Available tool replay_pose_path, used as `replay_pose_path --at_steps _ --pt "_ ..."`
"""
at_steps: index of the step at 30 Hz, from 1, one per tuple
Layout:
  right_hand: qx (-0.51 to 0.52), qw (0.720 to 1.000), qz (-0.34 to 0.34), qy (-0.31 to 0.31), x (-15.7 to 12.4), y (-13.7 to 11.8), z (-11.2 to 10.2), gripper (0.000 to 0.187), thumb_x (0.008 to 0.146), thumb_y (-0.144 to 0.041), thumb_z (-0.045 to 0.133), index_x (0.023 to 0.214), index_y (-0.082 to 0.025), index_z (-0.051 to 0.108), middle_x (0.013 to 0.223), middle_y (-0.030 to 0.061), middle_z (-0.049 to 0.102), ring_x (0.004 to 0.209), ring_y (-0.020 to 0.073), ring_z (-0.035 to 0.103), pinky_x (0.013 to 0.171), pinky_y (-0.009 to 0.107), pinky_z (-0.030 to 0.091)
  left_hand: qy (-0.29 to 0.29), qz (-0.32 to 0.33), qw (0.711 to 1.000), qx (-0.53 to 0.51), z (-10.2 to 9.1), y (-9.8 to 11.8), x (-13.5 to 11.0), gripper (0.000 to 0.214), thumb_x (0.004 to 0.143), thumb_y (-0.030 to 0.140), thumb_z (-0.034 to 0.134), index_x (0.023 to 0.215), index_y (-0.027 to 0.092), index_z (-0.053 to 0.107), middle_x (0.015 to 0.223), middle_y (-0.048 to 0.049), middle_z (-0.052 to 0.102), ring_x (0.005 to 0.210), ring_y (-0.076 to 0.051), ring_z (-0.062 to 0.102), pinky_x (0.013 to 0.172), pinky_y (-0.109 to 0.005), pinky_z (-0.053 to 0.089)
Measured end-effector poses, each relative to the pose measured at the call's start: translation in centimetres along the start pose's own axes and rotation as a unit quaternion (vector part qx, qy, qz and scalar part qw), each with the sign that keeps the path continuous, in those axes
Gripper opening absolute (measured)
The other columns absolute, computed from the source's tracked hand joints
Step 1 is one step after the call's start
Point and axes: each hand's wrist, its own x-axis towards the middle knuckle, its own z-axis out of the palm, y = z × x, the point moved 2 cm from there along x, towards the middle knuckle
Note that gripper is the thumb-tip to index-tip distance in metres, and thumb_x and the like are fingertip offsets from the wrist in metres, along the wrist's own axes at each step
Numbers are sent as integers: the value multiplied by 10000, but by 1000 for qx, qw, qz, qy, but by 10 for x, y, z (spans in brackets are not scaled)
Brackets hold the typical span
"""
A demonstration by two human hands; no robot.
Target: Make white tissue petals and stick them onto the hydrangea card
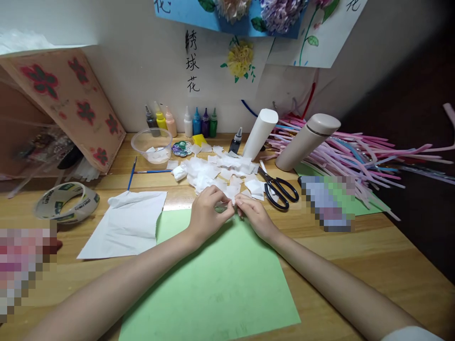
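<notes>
My left hand (212, 213) and my right hand (256, 215) meet above the far edge of a green paper sheet (220, 274). Both are closed in a pinch, fingertips together on a small piece of white tissue paper (233, 202), mostly hidden by the fingers. Just beyond them spreads a loose heap of cut white tissue squares (204, 173). Black-handled scissors (279, 189) lie to the right of the heap. Left of the green sheet is a folded white paper napkin (128, 225).
Behind stand several small paint bottles (196, 124), a clear plastic bowl (151, 147), a white bottle (261, 132) and a beige flask (307, 142). Pipe cleaners (362, 156) pile up at right. A tape roll (67, 203), paintbrushes (132, 173) and a flowered box (78, 104) occupy the left.
</notes>
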Motion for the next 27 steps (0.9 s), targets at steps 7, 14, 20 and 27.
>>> replay_pose_path --at_steps 7,14,20,27 --pt "-9 1000 -12 -14 1 -4 0 355 894 -297 421 558 -186 386 662 -10 377 659 136 395 639 268 308 -3 -24 999 -42 -1 -3 2 102 759 190 578 661 170 560 725 -5 535 701 -124 503 617 -239 397" --pt "22 1000 10 17 0 3 -1 393 909 -350 393 552 -187 414 650 -9 396 628 131 409 618 270 322 -8 4 1000 -29 1 -3 0 96 745 236 608 700 174 550 746 -7 552 725 -133 513 620 -246 399" --pt "13 1000 7 11 0 3 0 406 907 -377 403 550 -185 423 661 -7 409 643 130 421 629 268 330 -9 7 1000 -17 1 -3 0 120 741 251 612 692 177 531 735 -6 547 716 -137 507 616 -249 399" --pt "-2 1000 1 -5 0 0 0 400 910 -361 394 551 -185 415 656 -6 407 659 134 422 642 269 334 -9 11 1000 -9 1 -2 0 95 733 193 582 668 174 515 716 3 527 702 -128 495 616 -247 399"
